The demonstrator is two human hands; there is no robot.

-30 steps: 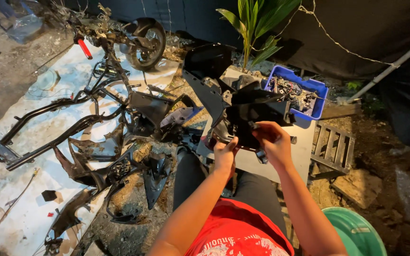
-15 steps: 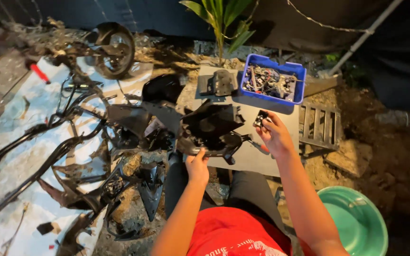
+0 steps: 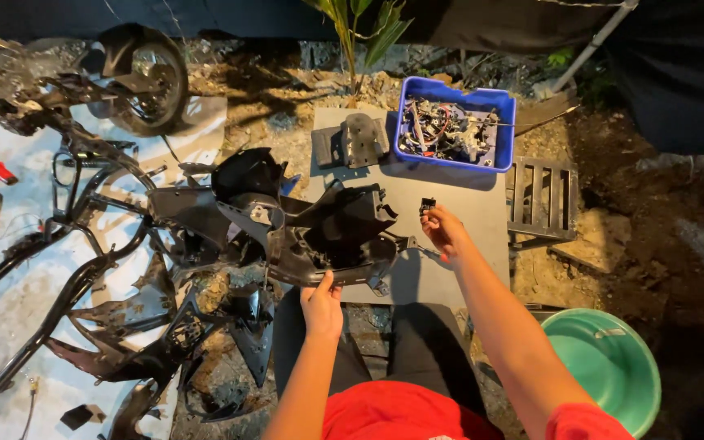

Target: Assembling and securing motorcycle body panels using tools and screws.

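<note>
My left hand (image 3: 322, 300) grips the near edge of a large black plastic scooter panel (image 3: 332, 236) that rests on a grey board (image 3: 458, 212). My right hand (image 3: 445, 231) is raised over the board and pinches a small black part (image 3: 427, 204) between its fingertips. Beyond it stands a blue plastic bin (image 3: 495, 102) filled with small metal parts and wires. A dark bracket piece (image 3: 352, 140) lies on the board's far left corner.
A stripped scooter frame (image 3: 67, 236) and a wheel (image 3: 150, 77) lie on a white sheet at the left, with more black panels (image 3: 156, 350) near my knees. A green basin (image 3: 605, 367) sits at lower right. A slatted metal grate (image 3: 541, 195) lies right of the board.
The black panel has come down from in front of me onto the board. My right hand has left the panel and moved right toward the blue bin with a small part.
</note>
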